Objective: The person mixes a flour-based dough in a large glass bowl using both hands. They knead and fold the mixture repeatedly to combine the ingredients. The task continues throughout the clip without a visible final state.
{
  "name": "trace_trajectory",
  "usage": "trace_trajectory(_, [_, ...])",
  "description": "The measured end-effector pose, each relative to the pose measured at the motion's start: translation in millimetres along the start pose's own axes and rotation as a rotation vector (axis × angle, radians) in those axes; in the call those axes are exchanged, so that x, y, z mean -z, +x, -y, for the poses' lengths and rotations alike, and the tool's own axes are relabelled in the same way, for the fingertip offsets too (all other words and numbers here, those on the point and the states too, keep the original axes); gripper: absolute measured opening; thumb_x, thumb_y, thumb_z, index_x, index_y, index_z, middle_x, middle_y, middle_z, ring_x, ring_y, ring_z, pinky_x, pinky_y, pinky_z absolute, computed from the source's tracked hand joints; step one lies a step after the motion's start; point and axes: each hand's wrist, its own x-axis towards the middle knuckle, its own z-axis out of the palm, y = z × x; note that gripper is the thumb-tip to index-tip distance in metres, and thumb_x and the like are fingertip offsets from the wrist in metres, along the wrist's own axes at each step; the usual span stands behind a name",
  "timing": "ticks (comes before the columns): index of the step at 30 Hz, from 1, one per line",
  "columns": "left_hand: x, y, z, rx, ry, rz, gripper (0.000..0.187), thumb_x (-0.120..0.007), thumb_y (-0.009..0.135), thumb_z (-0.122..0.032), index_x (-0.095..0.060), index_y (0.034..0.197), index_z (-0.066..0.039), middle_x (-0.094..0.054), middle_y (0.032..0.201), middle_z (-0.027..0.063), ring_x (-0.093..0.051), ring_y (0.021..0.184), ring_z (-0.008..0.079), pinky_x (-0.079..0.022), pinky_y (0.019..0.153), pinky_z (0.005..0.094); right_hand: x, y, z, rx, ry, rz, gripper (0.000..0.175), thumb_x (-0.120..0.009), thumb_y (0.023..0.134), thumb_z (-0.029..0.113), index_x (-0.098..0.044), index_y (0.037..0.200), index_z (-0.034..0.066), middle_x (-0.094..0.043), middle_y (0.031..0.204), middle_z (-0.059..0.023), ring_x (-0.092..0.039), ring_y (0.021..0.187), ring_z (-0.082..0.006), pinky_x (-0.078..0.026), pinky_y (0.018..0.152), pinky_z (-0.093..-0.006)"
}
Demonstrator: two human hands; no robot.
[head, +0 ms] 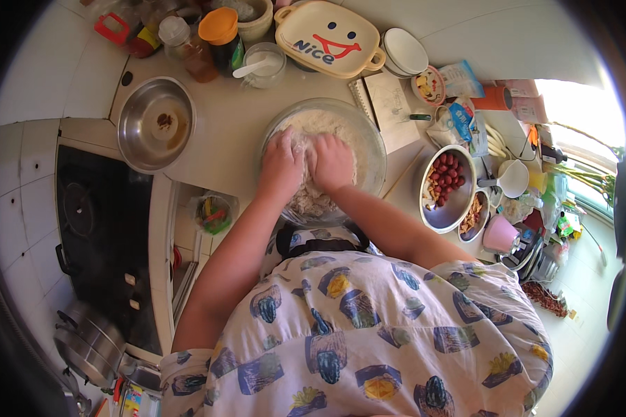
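Observation:
A large clear glass bowl point(378, 172) sits on the counter right in front of my body. Loose flour point(313, 121) fills its far side, and shaggy, lumpy dough point(313, 204) lies on the side nearest me. Both of my hands are down in the bowl, close together. My left hand point(283, 164) grips the mix with floury, curled fingers. Beside it, my right hand point(335, 160) presses into the same dough, its fingertips partly buried. How much dough is between the palms is hidden.
At left are a steel basin point(188, 125) holding brown residue and a black cooktop point(104, 219). To the right stands a steel bowl of red dates point(448, 177), near a thin wooden stick point(404, 173) and a notebook point(394, 112). A smiling-face tray point(313, 31) and a jar with a spoon point(268, 73) stand behind.

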Motion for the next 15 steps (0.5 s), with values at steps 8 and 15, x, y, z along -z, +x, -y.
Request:
trace_trajectory(8, [24.7,59.3,-18.5,0.112,0.137,0.170,0.053,-0.066,0.082,-0.013,-0.052,0.133,-0.012,-0.054,0.127,0.0223,-0.053,0.117,0.0414,-0.044,0.100,0.0460,1.7,68.4,-1.1,-0.649,0.413,0.111,0.049,-0.041,0.100,0.045,-0.064,0.117,0.0056,-0.068,0.102,-0.0215,-0.062,0.101,-0.0387,-0.048,0.088,-0.0469])
trace_trajectory(15, [30.4,-16.7,-65.7,-0.397,0.046,0.252,0.040,-0.065,0.077,-0.004,-0.062,0.117,-0.011,-0.057,0.121,0.0170,-0.055,0.112,0.0378,-0.047,0.095,0.0441,39.9,81.5,-45.0,-0.279,0.647,0.654,0.047,-0.038,0.098,0.044,-0.070,0.116,0.0144,-0.069,0.113,-0.0160,-0.068,0.093,-0.0286,-0.051,0.082,-0.0423])
